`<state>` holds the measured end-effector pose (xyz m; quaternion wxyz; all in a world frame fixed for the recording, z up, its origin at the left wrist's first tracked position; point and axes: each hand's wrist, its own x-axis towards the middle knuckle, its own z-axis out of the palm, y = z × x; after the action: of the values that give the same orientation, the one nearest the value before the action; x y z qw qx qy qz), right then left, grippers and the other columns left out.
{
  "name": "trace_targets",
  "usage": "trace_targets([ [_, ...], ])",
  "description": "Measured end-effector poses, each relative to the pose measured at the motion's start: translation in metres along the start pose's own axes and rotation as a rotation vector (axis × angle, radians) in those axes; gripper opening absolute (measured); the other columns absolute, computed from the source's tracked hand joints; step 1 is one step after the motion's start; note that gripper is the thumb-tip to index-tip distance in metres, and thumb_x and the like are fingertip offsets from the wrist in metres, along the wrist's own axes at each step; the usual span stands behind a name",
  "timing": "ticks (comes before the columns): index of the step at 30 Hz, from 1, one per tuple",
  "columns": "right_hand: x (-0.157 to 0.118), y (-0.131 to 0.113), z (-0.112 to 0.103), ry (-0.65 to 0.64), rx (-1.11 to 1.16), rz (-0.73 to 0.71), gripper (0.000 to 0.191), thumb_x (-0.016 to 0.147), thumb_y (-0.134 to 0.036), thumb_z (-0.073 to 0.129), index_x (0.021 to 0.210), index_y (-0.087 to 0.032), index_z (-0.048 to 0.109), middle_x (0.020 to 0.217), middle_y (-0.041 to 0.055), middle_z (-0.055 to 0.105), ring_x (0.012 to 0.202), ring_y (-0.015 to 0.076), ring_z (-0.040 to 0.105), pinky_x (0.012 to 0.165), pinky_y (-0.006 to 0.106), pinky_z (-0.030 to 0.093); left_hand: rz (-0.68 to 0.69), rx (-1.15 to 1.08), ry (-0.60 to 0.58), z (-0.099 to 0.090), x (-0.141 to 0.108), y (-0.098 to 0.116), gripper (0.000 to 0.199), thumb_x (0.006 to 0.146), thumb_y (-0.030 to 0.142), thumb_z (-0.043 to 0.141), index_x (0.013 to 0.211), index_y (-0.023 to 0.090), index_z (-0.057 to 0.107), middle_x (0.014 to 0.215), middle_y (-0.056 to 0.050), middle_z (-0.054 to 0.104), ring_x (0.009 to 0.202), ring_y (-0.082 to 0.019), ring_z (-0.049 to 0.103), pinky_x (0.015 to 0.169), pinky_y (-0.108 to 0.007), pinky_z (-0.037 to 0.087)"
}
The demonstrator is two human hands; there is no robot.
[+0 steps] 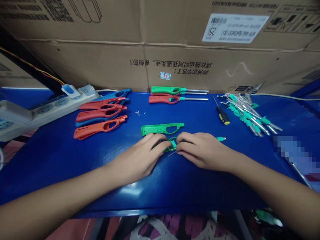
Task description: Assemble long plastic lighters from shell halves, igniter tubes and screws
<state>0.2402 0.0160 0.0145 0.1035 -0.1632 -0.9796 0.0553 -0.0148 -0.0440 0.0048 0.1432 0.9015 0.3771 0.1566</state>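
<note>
Near the middle of the blue table, my left hand (pixel 140 156) and my right hand (pixel 205 150) meet over a green lighter half (pixel 168 148), fingers closed on it from either side. A teal piece (pixel 173 144) and thin wires show between my fingertips. To the right of my right hand a teal and metal tip (pixel 221 138) sticks out. Just behind my hands lies another green shell half (pixel 162 129), its hollow side up. My palms and fingers hide much of the held piece.
Red, orange and blue handles (pixel 100 115) lie left beside a power strip (pixel 50 108). Small screws (pixel 138 113), assembled lighters (pixel 178 95), a screwdriver (pixel 222 115) and a pile of metal tubes with teal parts (pixel 250 115) lie farther back, before a cardboard box (pixel 100 63).
</note>
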Motion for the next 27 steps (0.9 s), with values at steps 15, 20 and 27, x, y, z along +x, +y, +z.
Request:
trace_targets([
  [15,-0.0007,0.0006,-0.0022,0.024,0.035,0.039,0.022,0.102,-0.029,0.046,0.097,-0.018,0.065,0.105,0.0070,0.065,0.074,0.0136,0.057,0.066,0.029,0.043,0.060,0.072,0.035,-0.0043,-0.0022,-0.0037,0.035,0.100,0.014,0.047,0.131,0.020,0.062,0.135,-0.013,0.059,0.122,-0.027,0.058,0.100,-0.045,0.056],
  [20,-0.0003,-0.0002,-0.0007,0.030,0.088,0.201,0.016,0.099,-0.029,0.052,0.093,-0.019,0.064,0.102,0.0054,0.064,0.075,0.0133,0.060,0.063,0.027,0.042,0.021,0.061,0.010,-0.0039,-0.0004,-0.0027,0.034,0.102,0.016,0.045,0.132,0.020,0.060,0.132,-0.014,0.059,0.119,-0.027,0.057,0.098,-0.047,0.055],
  [27,-0.0018,0.0029,-0.0006,0.056,0.066,0.094,0.021,0.100,-0.029,0.051,0.089,-0.018,0.064,0.102,0.0061,0.066,0.078,0.0145,0.061,0.067,0.028,0.043,0.040,0.088,0.016,-0.0035,-0.0018,-0.0041,0.039,0.100,0.013,0.047,0.136,0.021,0.059,0.131,-0.014,0.057,0.120,-0.028,0.056,0.100,-0.046,0.055],
])
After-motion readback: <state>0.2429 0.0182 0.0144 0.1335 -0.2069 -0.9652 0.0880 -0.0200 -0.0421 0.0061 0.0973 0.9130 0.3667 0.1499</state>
